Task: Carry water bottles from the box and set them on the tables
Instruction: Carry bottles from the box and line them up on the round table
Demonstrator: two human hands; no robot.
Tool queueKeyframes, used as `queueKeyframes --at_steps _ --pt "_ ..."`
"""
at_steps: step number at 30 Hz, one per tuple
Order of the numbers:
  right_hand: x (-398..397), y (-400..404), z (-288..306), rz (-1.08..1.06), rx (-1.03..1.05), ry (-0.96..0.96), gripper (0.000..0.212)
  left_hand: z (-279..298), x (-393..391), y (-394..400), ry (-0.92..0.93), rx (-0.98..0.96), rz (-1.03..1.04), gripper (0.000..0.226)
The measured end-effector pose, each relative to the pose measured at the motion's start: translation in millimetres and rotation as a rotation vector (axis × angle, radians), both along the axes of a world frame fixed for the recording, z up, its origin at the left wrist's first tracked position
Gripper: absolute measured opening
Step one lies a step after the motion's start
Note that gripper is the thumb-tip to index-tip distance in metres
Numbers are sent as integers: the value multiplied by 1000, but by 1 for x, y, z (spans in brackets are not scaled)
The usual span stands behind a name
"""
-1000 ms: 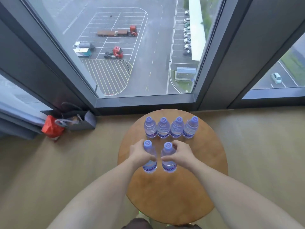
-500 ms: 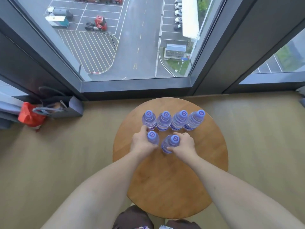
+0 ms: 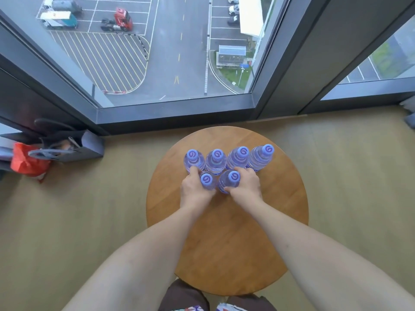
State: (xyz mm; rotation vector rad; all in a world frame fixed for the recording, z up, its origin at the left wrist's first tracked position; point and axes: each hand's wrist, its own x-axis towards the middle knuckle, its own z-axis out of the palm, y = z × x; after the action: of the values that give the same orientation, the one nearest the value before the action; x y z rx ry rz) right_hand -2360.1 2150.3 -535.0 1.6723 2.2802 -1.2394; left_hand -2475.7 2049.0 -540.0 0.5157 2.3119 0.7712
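Observation:
A round wooden table (image 3: 226, 239) stands below me by the window. Several clear water bottles with purple caps stand upright in a row (image 3: 238, 157) near its far edge. Just in front of that row stand two more bottles. My left hand (image 3: 195, 191) is wrapped around the left bottle (image 3: 207, 180). The right bottle (image 3: 231, 178) is gripped by my right hand (image 3: 246, 187). Both held bottles touch the back row. The box is not in view.
A dark bag (image 3: 67, 147) and a red bag (image 3: 24, 161) lie on the floor at the left by the window frame (image 3: 170, 113). Beige floor surrounds the table. My shoes (image 3: 226, 307) show at the bottom edge.
Both hands have pushed their two bottles forward across the table until they sit against the back row. The camera has tipped further down and moved closer.

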Motion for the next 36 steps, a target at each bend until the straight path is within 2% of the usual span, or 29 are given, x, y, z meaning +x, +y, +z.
queueKeyframes --at_steps 6,12,17,26,32,36 --pt "-1 -1 -3 -30 9 32 47 -6 11 1 41 57 68 38" --pt "-5 -2 -5 -93 -8 62 67 -9 6 5 42 55 54 40" --pt "-3 -1 -7 -113 -9 74 72 -10 2 7 44 49 45 42" --pt "-2 -6 -1 -149 -13 53 79 -10 -2 4 5 31 -4 72" --pt "0 -17 21 -143 46 32 68 -3 -6 -6 0 58 -100 71" --pt "4 -16 46 -75 75 16 64 21 -10 -15 45 61 -131 70"
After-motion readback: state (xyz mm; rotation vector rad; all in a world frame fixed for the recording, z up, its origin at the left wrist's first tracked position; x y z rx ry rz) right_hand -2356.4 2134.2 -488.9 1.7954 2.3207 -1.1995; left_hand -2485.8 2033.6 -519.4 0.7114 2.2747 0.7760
